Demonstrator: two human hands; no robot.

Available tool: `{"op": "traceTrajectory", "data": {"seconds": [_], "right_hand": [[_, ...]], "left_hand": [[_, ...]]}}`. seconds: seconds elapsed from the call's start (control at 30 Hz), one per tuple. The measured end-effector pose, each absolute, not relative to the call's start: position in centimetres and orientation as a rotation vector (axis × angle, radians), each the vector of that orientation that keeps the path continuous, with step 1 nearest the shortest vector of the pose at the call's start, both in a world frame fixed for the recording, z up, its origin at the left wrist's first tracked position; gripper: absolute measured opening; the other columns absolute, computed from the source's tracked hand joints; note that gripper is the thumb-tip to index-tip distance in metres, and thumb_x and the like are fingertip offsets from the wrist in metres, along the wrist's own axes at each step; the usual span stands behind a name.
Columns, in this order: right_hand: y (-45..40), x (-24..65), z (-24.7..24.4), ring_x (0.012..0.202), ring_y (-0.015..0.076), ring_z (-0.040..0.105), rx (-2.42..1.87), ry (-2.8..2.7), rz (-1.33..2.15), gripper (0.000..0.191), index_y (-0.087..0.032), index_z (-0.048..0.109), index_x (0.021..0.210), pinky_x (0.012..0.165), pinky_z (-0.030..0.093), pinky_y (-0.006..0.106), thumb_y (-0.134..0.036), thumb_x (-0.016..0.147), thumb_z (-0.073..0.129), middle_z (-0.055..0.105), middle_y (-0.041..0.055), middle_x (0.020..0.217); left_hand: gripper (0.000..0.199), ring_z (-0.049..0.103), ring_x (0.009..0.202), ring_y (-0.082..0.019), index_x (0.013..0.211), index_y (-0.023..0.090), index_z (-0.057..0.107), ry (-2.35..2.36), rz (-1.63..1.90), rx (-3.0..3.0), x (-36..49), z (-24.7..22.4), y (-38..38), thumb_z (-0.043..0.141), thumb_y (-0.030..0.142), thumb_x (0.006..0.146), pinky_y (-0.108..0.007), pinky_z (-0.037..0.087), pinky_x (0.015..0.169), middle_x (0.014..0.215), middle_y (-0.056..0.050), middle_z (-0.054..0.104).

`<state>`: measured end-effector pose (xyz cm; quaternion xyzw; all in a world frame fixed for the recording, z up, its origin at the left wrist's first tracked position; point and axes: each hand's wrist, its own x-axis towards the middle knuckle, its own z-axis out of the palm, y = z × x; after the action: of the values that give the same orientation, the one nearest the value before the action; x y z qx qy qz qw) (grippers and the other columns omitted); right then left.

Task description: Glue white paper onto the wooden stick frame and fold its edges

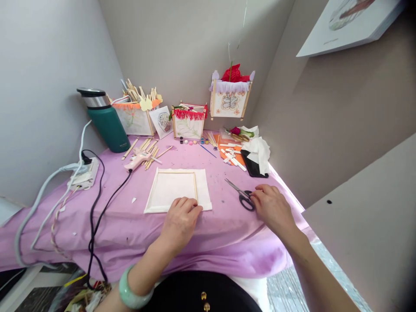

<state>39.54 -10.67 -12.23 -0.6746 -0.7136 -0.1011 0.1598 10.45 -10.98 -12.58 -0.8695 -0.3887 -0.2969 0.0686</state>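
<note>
A white sheet (175, 190) lies flat before me, with a frame of thin wooden sticks (195, 182) on it. Along the left and near sides the sheet is folded over the frame; a loose strip sticks out on the right. My left hand (182, 221) holds the near edge by the right corner, its fingers curled and their tips partly hidden. To the right, black-handled scissors (242, 196) rest on the cloth, blades slightly apart and pointing away to the left. The fingers of my right hand (273, 206) are closed at the handle loops.
A pink glue gun (139, 160) lies by loose wooden sticks (154, 158), its black cable (112, 201) trailing off the near edge. Behind stand a green flask (108, 128) and decorated lanterns (190, 123). A phone (253, 164) under tissue lies right; a power strip (85, 175) lies left.
</note>
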Motion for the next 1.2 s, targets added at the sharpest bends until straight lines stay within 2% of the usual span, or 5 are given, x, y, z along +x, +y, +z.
{"op": "traceTrajectory", "data": {"seconds": [0.2, 0.57, 0.77, 0.93, 1.2], "right_hand": [[-11.3, 37.0, -11.5, 0.092, 0.026, 0.056, -1.924, -2.13, -0.186, 0.025, -0.018, 0.062, 0.106, 0.07, 0.042, 0.035, -0.021, 0.088, 0.045, 0.062, 0.0114, 0.092], [-16.8, 36.8, -9.1, 0.062, 0.0187, 0.057, -2.139, -1.98, 0.282, 0.015, -0.022, 0.055, 0.092, 0.051, 0.032, 0.028, -0.029, 0.079, 0.05, 0.062, 0.0025, 0.077], [-19.0, 34.9, -12.5, 0.071, 0.0169, 0.061, -1.589, -1.472, 1.339, 0.03, -0.02, 0.054, 0.105, 0.058, 0.044, 0.028, -0.03, 0.077, 0.058, 0.064, 0.0027, 0.083], [-20.0, 32.3, -14.5, 0.064, 0.0123, 0.058, -1.262, -0.932, 1.73, 0.051, -0.019, 0.052, 0.113, 0.041, 0.019, 0.017, -0.041, 0.071, 0.07, 0.064, 0.0043, 0.085], [-20.8, 30.1, -13.2, 0.072, 0.0174, 0.066, -1.248, -1.033, 1.873, 0.039, -0.019, 0.048, 0.105, 0.042, 0.039, 0.017, -0.036, 0.076, 0.068, 0.058, -0.001, 0.076]], "left_hand": [[0.024, 0.052, 0.081, -0.018, 0.086, 0.018, 0.066, -1.121, -0.657, -2.711, 10.5, -12.2, -10.0, 0.044, 0.01, 0.09, -0.034, 0.042, 0.071, 0.09, -0.006, 0.06], [0.02, 0.054, 0.088, -0.019, 0.103, 0.017, 0.062, -1.056, -0.942, -2.674, 10.3, -12.9, -10.8, 0.046, 0.012, 0.091, -0.035, 0.046, 0.075, 0.097, -0.006, 0.065], [0.025, 0.055, 0.091, -0.02, 0.107, 0.019, 0.062, -1.028, -0.989, -2.668, 10.1, -13.4, -11.2, 0.045, 0.012, 0.091, -0.037, 0.045, 0.078, 0.104, -0.006, 0.068], [0.028, 0.052, 0.094, -0.021, 0.113, 0.019, 0.061, -1.077, -0.963, -2.647, 10.4, -13.8, -11.4, 0.046, 0.014, 0.09, -0.039, 0.043, 0.081, 0.11, -0.007, 0.067], [0.024, 0.051, 0.095, -0.022, 0.11, 0.019, 0.062, -1.124, -1.024, -2.615, 10.6, -14.2, -11.6, 0.05, 0.015, 0.089, -0.039, 0.043, 0.081, 0.112, -0.007, 0.065]]}}
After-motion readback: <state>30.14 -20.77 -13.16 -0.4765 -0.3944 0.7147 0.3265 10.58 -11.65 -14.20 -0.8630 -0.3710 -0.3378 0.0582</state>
